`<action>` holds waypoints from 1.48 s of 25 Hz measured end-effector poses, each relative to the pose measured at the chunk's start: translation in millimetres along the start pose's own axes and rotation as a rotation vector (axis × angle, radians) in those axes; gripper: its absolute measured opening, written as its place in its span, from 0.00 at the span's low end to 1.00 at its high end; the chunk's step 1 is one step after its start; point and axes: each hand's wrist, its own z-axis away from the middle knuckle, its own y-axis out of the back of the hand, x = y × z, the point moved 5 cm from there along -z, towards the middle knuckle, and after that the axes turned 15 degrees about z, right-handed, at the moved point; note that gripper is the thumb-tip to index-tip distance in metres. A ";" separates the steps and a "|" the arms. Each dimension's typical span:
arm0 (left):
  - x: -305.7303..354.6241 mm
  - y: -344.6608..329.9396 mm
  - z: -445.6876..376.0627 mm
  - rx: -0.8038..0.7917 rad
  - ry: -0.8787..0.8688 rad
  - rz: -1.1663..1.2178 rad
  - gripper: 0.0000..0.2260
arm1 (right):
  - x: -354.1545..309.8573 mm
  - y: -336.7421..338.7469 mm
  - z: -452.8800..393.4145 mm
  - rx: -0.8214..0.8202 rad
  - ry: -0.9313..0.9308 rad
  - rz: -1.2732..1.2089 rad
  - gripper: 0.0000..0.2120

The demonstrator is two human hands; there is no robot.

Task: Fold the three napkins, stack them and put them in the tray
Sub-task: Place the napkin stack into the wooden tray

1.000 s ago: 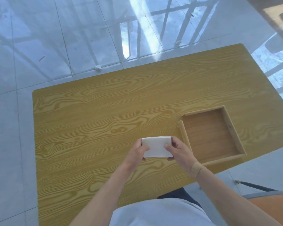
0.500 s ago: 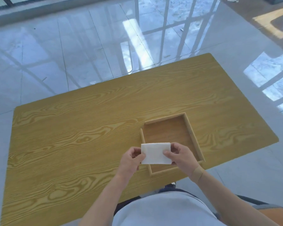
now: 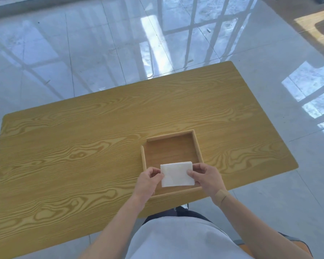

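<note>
Fingers of the left hand (image 3: 148, 181) curl round the left edge of the folded white napkin stack (image 3: 176, 174), thumb on top near the corner. The right hand (image 3: 208, 177) does the same on the opposite side, thumb pressed on the upper face and the other fingers tucked beneath, so the stack is pinched between both hands. A tan strip wraps the right wrist. The stack is held flat over the near half of the wooden tray (image 3: 197, 146); whether its underside touches the tray floor cannot be told. The tray is square and shallow, with low rims, and its near rim lies just below the napkins and between the two wrists. It sits on the wood-grain table (image 3: 73, 156), close to the table's near edge. Beyond the table spreads a glossy tiled floor (image 3: 101, 43) carrying window reflections.
</note>
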 end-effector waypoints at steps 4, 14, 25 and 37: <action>-1.8 -1.0 -15.9 -0.016 -0.017 -0.020 0.01 | -4.5 0.3 -17.0 -0.017 -0.022 0.080 0.03; -9.9 3.0 -48.1 0.091 -0.001 -0.133 0.01 | -10.9 -7.8 -57.8 -0.061 -0.027 0.254 0.02; -16.7 -11.8 -68.9 0.168 0.093 -0.264 0.02 | -5.5 -12.5 -83.2 -0.122 0.041 0.597 0.08; -1.1 -8.8 -76.6 0.223 0.036 -0.679 0.06 | -19.3 -23.2 -85.5 -0.042 0.143 0.768 0.13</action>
